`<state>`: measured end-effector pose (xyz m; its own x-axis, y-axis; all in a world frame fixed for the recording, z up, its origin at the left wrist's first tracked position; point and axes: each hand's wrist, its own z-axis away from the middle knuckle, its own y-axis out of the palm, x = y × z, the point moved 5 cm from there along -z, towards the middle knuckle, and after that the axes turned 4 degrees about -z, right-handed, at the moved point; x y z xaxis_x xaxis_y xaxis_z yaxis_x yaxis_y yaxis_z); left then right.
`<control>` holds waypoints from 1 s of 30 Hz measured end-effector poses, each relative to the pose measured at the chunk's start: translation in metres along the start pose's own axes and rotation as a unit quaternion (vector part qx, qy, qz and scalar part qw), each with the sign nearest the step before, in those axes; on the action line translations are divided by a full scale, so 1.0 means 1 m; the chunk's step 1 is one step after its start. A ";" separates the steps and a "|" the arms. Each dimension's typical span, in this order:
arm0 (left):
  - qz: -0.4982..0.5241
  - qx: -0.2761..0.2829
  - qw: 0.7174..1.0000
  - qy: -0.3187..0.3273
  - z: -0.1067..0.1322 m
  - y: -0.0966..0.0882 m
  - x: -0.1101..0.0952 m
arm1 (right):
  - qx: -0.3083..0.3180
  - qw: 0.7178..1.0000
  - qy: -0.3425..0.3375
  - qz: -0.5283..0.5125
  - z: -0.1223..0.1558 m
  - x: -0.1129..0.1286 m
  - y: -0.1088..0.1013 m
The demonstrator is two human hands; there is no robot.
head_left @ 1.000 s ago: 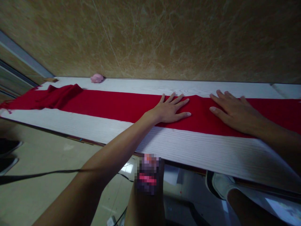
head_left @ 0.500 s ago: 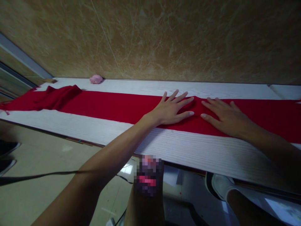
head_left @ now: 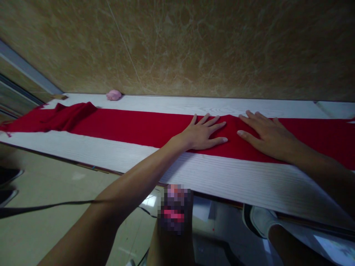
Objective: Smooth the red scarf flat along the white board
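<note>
A long red scarf with fringed ends stretches across the white wood-grain board. My left hand rests palm down on its middle part, fingers spread wide. Just to the right, my right hand also lies flat on the scarf, its fingers stretched out. Between the two hands the cloth rises in a slight wrinkle. Toward the far left the scarf is bunched into folds, and its fringe hangs near the board's end. Its right end runs to the picture's edge.
A small pink pig figure stands at the back of the white board, against the brown marbled wall. A small brown block sits at the back left corner. A black strap crosses at lower left. Dark shoes show on the tiled floor.
Both hands stay flat on the scarf. My left hand has shifted slightly toward me, and the fingers of my right hand reach a little farther toward the scarf's back edge.
</note>
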<state>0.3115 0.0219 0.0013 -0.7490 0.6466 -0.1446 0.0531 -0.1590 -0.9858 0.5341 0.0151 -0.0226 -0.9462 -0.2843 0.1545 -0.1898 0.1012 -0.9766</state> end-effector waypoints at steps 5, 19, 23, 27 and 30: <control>0.000 -0.032 0.999 -0.026 -0.001 -0.005 0.004 | 0.006 1.000 -0.017 -0.013 0.000 -0.001 0.005; -0.002 -0.018 1.000 -0.022 -0.002 -0.001 0.006 | -0.023 1.000 0.001 -0.018 -0.001 -0.007 0.002; -0.009 -0.024 1.000 -0.017 -0.002 -0.002 0.005 | 0.019 1.000 0.013 -0.013 -0.002 -0.006 0.004; -0.007 0.009 1.000 -0.010 -0.002 0.002 0.005 | 0.003 1.000 0.017 -0.012 -0.002 -0.003 -0.002; -0.003 -0.022 0.999 -0.023 -0.002 -0.002 0.006 | -0.010 1.000 0.003 -0.011 -0.001 -0.001 -0.002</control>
<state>0.3085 0.0273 0.0022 -0.7791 0.6122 -0.1348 0.0766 -0.1205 -0.9898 0.5357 0.0158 -0.0206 -0.9432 -0.2812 0.1768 -0.2159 0.1144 -0.9697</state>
